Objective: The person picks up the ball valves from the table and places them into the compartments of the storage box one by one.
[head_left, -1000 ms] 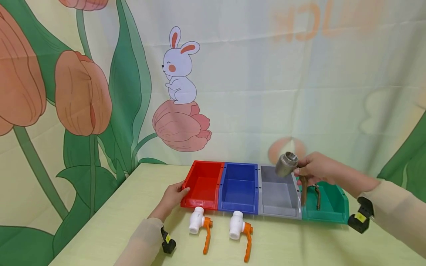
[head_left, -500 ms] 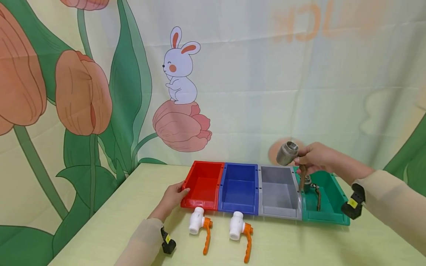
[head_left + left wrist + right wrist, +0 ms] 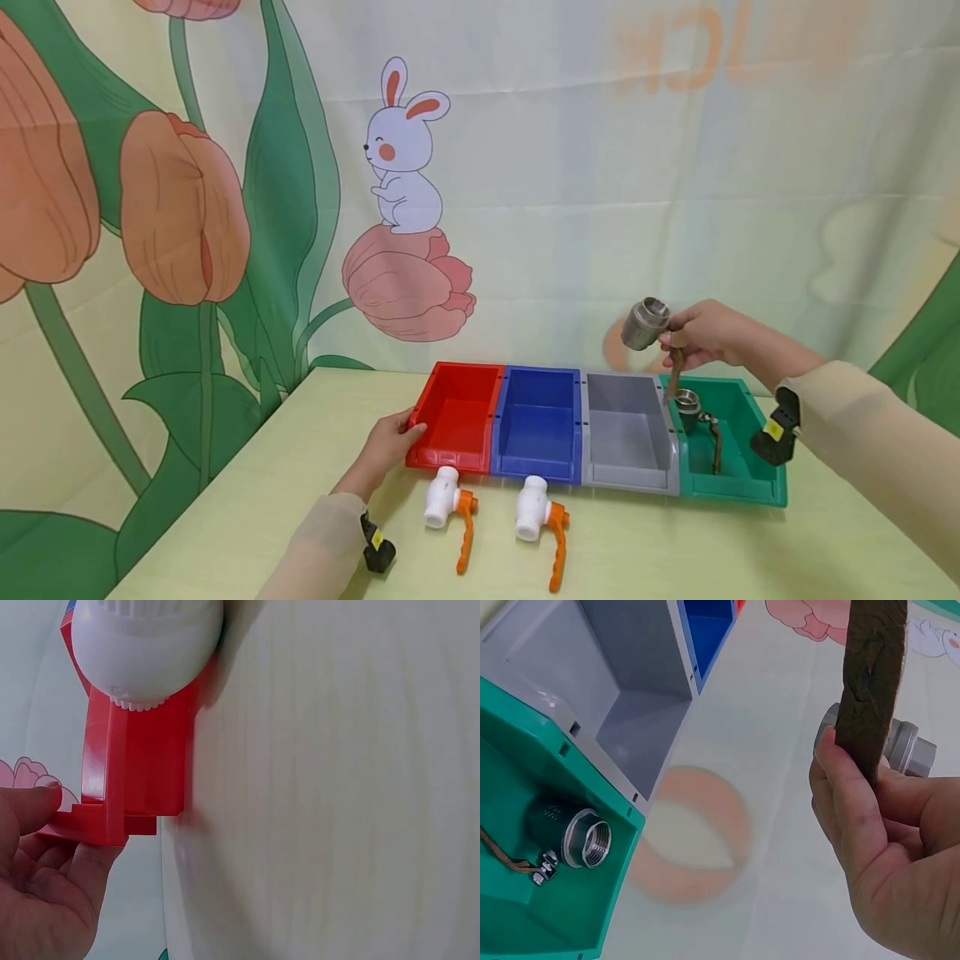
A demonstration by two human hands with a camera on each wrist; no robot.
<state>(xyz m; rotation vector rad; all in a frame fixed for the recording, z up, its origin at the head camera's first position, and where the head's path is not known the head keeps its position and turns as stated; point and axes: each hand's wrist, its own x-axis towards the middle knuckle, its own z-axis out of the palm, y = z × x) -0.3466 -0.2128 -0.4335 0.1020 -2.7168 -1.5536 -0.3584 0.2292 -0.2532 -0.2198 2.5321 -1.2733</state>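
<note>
My right hand [image 3: 707, 333] pinches a metal ball valve [image 3: 645, 323] near the base of its brown, wrapped lever handle [image 3: 874, 682], holding it above the back of the bins. The valve's open threaded end faces up. Below, a second metal ball valve [image 3: 687, 403] stands in the green bin [image 3: 742, 437], its brown handle pointing toward the front. At the other end of the row, my left hand [image 3: 386, 442] grips the left side wall of the red bin [image 3: 459, 417]; thumb over the rim, fingers underneath, as the left wrist view shows.
Between the red and green bins stand a blue bin [image 3: 543, 425] and a grey bin [image 3: 628, 433], joined in one row. Two white plastic valves, a left one [image 3: 442, 497] and a right one [image 3: 532, 508], both with orange handles, lie before them on the table [image 3: 300, 467]. A printed cloth [image 3: 540, 208] hangs behind.
My right hand has lifted the metal ball valve upward, away from the green bin, bringing the second valve into sight. The left hand keeps its grip on the red bin.
</note>
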